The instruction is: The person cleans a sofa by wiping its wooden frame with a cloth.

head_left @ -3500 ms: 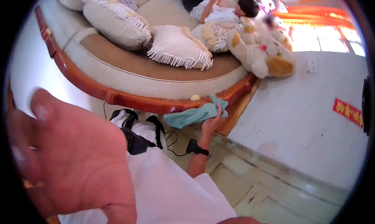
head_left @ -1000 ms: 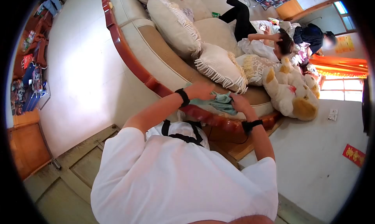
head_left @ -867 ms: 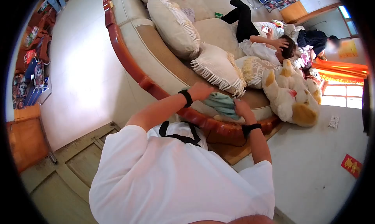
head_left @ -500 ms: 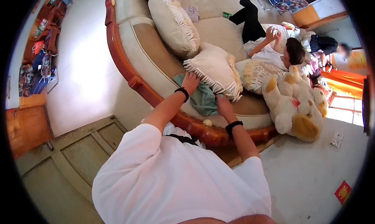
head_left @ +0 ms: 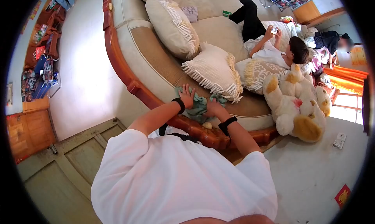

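A crumpled green cloth (head_left: 197, 110) lies on the tan top of the sofa back, just inside the wooden trim. My left hand (head_left: 187, 97) rests on it with the fingers spread. Bunched cloth shows around my right hand (head_left: 213, 108), whose fingers are curled into it and partly hidden. Just beyond both hands sits a cream fringed cushion (head_left: 215, 69), apart from them. Dark bands circle both my wrists.
Curved wooden trim (head_left: 117, 69) edges the sofa. Another cushion (head_left: 170, 26) leans farther left. A large plush toy (head_left: 295, 106) sits to the right. A person (head_left: 269, 52) reclines on the sofa holding a small white object. A panelled door (head_left: 74, 161) is at lower left.
Both hands have drawn closer together, and the cloth is now bunched between them, away from the cushion's edge. My left hand moved nearer to me and spread its fingers. My right hand shifted left.
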`<move>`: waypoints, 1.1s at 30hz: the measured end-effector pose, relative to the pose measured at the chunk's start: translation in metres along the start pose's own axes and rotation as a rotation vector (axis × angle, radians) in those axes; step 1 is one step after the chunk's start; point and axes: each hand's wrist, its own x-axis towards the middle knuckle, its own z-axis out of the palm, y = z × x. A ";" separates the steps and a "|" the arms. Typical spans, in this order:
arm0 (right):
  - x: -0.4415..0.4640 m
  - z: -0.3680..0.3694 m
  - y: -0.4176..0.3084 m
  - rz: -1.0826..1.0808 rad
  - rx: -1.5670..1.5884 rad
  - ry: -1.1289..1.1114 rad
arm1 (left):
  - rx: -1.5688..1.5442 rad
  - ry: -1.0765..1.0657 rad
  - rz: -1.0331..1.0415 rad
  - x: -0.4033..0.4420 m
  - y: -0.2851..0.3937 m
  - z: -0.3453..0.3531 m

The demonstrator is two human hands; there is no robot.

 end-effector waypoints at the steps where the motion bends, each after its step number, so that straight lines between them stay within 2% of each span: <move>1: 0.007 -0.006 0.000 0.045 0.054 0.026 | -0.087 0.017 -0.008 0.007 0.000 0.002; 2: 0.014 -0.011 0.000 0.046 0.058 0.028 | -0.172 0.033 -0.014 0.013 0.000 0.005; 6: 0.042 -0.011 0.012 0.018 0.133 0.174 | -0.107 0.108 -0.040 0.027 -0.001 -0.017; 8: 0.048 -0.011 0.026 -0.012 0.146 0.229 | -0.006 0.078 0.067 0.032 -0.015 -0.027; 10: 0.039 -0.015 0.035 -0.153 0.203 0.221 | -0.096 0.099 0.090 0.024 -0.025 -0.030; 12: 0.030 -0.018 0.039 -0.152 0.222 0.249 | -0.222 0.106 0.215 0.023 -0.046 -0.034; 13: 0.030 -0.021 0.042 -0.147 0.162 0.234 | -0.119 0.082 0.112 0.018 -0.052 -0.037; 14: 0.031 -0.023 0.043 -0.144 0.101 0.216 | -0.122 0.087 0.105 0.010 -0.060 -0.037; 15: 0.035 -0.025 0.038 -0.152 0.094 0.215 | -0.095 0.157 0.020 0.006 -0.071 -0.030; 17: 0.049 -0.029 0.010 -0.223 -0.054 0.064 | -0.071 0.226 -0.078 -0.007 -0.092 -0.019; 19: 0.038 -0.030 -0.028 -0.533 0.179 0.206 | -0.225 0.404 -0.154 -0.022 -0.110 -0.009; 20: 0.038 -0.030 -0.045 -0.679 0.273 0.219 | -0.222 0.409 -0.161 -0.027 -0.119 -0.010; 21: 0.038 -0.031 -0.058 -0.825 0.363 0.229 | -0.188 0.274 -0.069 -0.029 -0.128 -0.012; 22: 0.047 -0.024 -0.062 -0.833 0.360 0.229 | -0.154 0.134 0.022 -0.031 -0.136 -0.009; 23: 0.057 -0.017 -0.067 -0.847 0.179 0.373 | -0.199 0.230 0.084 -0.035 -0.139 0.003; 24: 0.065 -0.011 -0.070 -0.853 -0.003 0.515 | -0.199 0.230 0.074 -0.051 -0.136 0.001; 25: 0.063 -0.016 -0.068 -0.861 0.005 0.511 | -0.325 0.254 0.171 -0.078 -0.131 -0.005; 27: 0.054 -0.039 -0.050 -0.763 0.107 0.328 | -0.455 0.345 0.293 -0.102 -0.128 0.000; 29: 0.068 -0.035 -0.016 -0.501 -0.012 0.206 | -0.504 0.386 0.287 -0.124 -0.117 -0.008; 31: -0.002 -0.053 -0.003 -0.206 -0.180 0.138 | -0.552 0.435 0.288 -0.144 -0.109 -0.014; 32: -0.010 -0.057 -0.002 -0.204 -0.181 0.139 | -0.606 0.421 0.304 -0.152 -0.106 -0.012; 33: -0.016 -0.059 0.000 -0.186 -0.211 0.044 | -0.662 0.406 0.321 -0.158 -0.102 -0.007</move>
